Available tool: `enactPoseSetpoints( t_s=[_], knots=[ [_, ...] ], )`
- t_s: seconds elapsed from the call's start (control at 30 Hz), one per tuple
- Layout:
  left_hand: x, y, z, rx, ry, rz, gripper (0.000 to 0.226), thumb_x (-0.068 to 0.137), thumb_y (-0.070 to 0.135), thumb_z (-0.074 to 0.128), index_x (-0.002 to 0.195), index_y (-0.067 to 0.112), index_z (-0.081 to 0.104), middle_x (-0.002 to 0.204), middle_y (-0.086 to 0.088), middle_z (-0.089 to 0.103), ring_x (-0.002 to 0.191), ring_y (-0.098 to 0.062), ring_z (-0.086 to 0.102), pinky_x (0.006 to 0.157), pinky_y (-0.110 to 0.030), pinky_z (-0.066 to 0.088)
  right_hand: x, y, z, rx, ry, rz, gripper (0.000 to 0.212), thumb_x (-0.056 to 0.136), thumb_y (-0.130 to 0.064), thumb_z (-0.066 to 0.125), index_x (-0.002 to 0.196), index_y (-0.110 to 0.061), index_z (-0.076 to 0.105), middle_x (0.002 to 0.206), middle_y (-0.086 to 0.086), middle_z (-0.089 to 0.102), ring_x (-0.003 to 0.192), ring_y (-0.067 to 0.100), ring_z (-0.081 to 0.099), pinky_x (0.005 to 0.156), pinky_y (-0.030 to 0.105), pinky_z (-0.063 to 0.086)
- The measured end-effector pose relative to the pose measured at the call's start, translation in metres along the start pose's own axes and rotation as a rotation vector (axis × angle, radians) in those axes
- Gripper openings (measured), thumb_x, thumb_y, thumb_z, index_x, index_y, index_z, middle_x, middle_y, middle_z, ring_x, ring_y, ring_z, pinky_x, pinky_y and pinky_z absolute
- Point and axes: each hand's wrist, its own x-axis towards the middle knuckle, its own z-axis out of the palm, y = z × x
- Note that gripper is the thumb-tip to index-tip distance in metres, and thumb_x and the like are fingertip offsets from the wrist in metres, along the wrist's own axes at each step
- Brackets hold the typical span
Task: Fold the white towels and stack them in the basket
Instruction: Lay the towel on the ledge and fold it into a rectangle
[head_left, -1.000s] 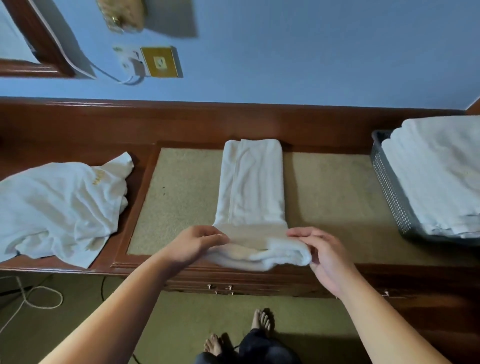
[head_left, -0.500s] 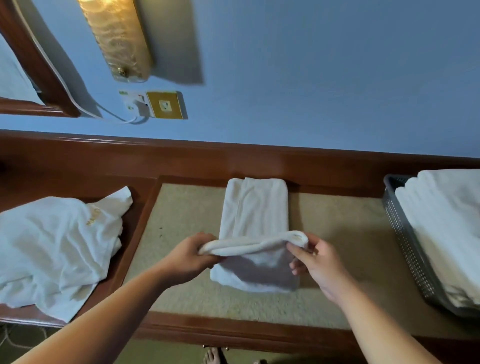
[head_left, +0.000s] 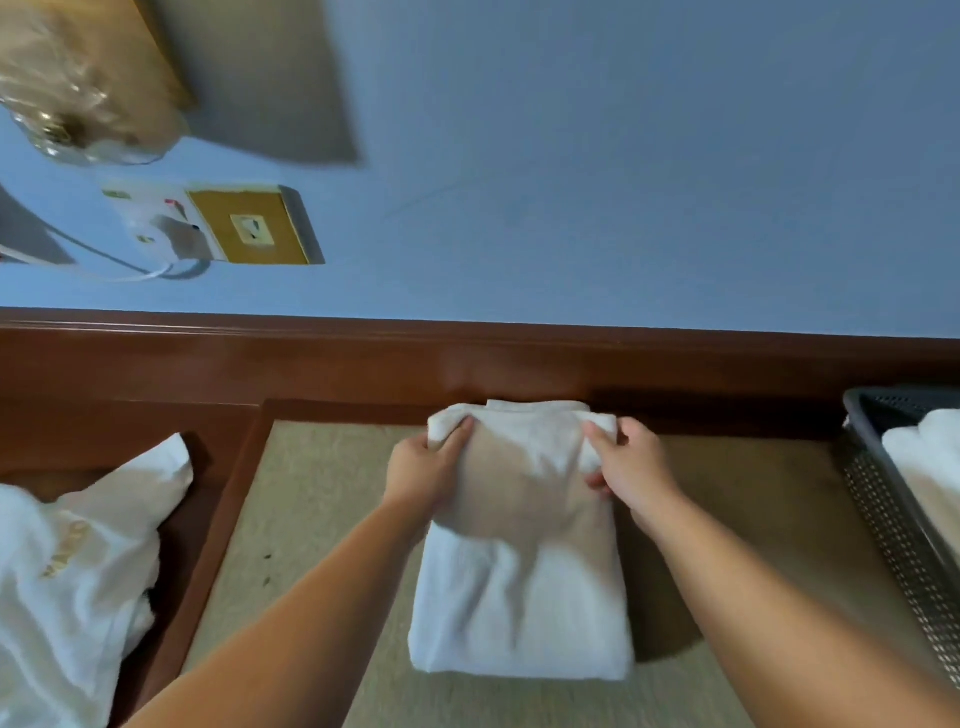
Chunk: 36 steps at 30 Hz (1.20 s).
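Both arms reach forward over the desk (head_left: 322, 519); the left hand (head_left: 423, 470) and right hand (head_left: 631, 465) each pinch a far corner of the folded towel (head_left: 519, 597).

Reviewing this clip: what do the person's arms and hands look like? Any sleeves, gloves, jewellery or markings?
Both forearms are bare right down to the bottom edge of the frame, with no sleeve showing. The left hand and right hand wear no gloves. No watch, bracelet, ring or marking is visible in this slightly blurred view.
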Motion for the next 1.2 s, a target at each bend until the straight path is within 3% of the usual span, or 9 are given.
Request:
enactPoseSetpoints(
  t_s=[0.13, 0.3, 0.37, 0.43, 0.5, 0.6, 0.73, 1.0, 1.2],
  knots=[
    [0.053, 0.0, 0.029, 0.07, 0.067, -0.034, 0.06, 0.089, 0.069, 0.064, 0.071, 0.011, 0.067, 0.071, -0.003, 0.068, 0.073, -0.024, 0.068, 0.066, -0.034, 0.051, 0.059, 0.004, 0.023, -0.01, 0.019, 0.058, 0.027, 0.103, -0.033, 0.062, 0.097, -0.007, 0.06, 0.089, 0.013, 0.072, 0.065, 0.023, 0.076, 0.071, 0.045, 0.065],
    [0.103, -0.001, 0.054, 0.129, 0.165, -0.127, 0.065, 0.085, 0.08, 0.057, 0.072, 0.016, 0.066, 0.073, 0.0, 0.068, 0.076, -0.023, 0.068, 0.076, -0.035, 0.055, 0.108, 0.02, 0.052, -0.03, 0.096, 0.1, 0.018, 0.102, -0.031, 0.06, 0.098, -0.013, 0.059, 0.083, 0.007, 0.075, 0.071, 0.024, 0.077, 0.081, 0.05, 0.064],
    [0.114, -0.006, 0.062, 0.186, 0.177, -0.12, 0.071, 0.085, 0.083, 0.051, 0.095, 0.015, 0.069, 0.096, -0.005, 0.072, 0.098, -0.029, 0.067, 0.091, -0.042, 0.055, 0.113, 0.022, 0.057, -0.091, 0.149, 0.1, 0.014, 0.098, -0.029, 0.059, 0.107, -0.02, 0.056, 0.111, 0.01, 0.072, 0.091, 0.031, 0.075, 0.092, 0.048, 0.06],
    [0.105, -0.016, 0.068, 0.345, 0.24, -0.065, 0.079, 0.089, 0.079, 0.05, 0.132, 0.014, 0.058, 0.131, -0.01, 0.06, 0.125, -0.036, 0.051, 0.106, -0.047, 0.045, 0.099, 0.019, 0.059, -0.166, 0.19, 0.069, 0.035, 0.097, -0.023, 0.061, 0.131, -0.019, 0.053, 0.139, 0.013, 0.05, 0.107, 0.037, 0.065, 0.101, 0.037, 0.05],
    [0.073, -0.03, 0.071, 0.486, 0.319, 0.211, 0.072, 0.095, 0.067, 0.053, 0.15, 0.02, 0.045, 0.143, -0.009, 0.049, 0.128, -0.035, 0.043, 0.102, -0.048, 0.041, 0.067, 0.02, 0.064, -0.219, 0.229, -0.111, 0.051, 0.094, -0.011, 0.064, 0.142, -0.013, 0.049, 0.145, 0.018, 0.037, 0.112, 0.04, 0.06, 0.099, 0.033, 0.045],
    [0.024, -0.059, 0.074, 0.722, 0.101, 0.592, 0.063, 0.1, 0.058, 0.044, 0.159, 0.037, 0.034, 0.164, -0.003, 0.035, 0.147, -0.031, 0.034, 0.113, -0.047, 0.036, 0.023, 0.027, 0.077, -0.479, 0.044, -0.412, 0.063, 0.097, -0.015, 0.059, 0.156, -0.023, 0.039, 0.165, 0.012, 0.024, 0.149, 0.034, 0.035, 0.121, 0.038, 0.033],
    [0.02, -0.09, 0.079, 0.93, -0.222, 0.486, 0.077, 0.099, 0.072, 0.023, 0.163, 0.045, -0.009, 0.172, 0.001, -0.02, 0.159, -0.023, -0.019, 0.13, -0.045, -0.003, 0.029, 0.07, 0.079, -0.957, -0.23, -0.433, 0.07, 0.102, -0.065, 0.016, 0.165, -0.041, -0.004, 0.173, 0.003, -0.019, 0.158, 0.026, -0.022, 0.128, 0.042, -0.012],
    [0.028, -0.087, 0.084, 1.055, -0.28, 0.441, 0.08, 0.099, 0.073, 0.018, 0.161, 0.041, -0.019, 0.169, -0.005, -0.03, 0.157, -0.026, -0.025, 0.129, -0.047, -0.009, 0.039, 0.075, 0.079, -1.015, -0.298, -0.343, 0.069, 0.105, -0.064, 0.016, 0.163, -0.041, -0.014, 0.169, 0.001, -0.03, 0.154, 0.023, -0.031, 0.126, 0.042, -0.018],
    [-0.057, -0.103, 0.06, 1.019, -0.266, 0.439, 0.069, 0.104, 0.059, 0.007, 0.164, 0.032, -0.015, 0.166, -0.007, -0.032, 0.155, -0.027, -0.029, 0.127, -0.046, -0.014, -0.052, 0.084, 0.073, -1.007, -0.271, -0.387, 0.061, 0.109, -0.048, 0.01, 0.164, -0.036, -0.013, 0.169, 0.004, -0.028, 0.155, 0.026, -0.029, 0.129, 0.044, -0.009]
  ],
)
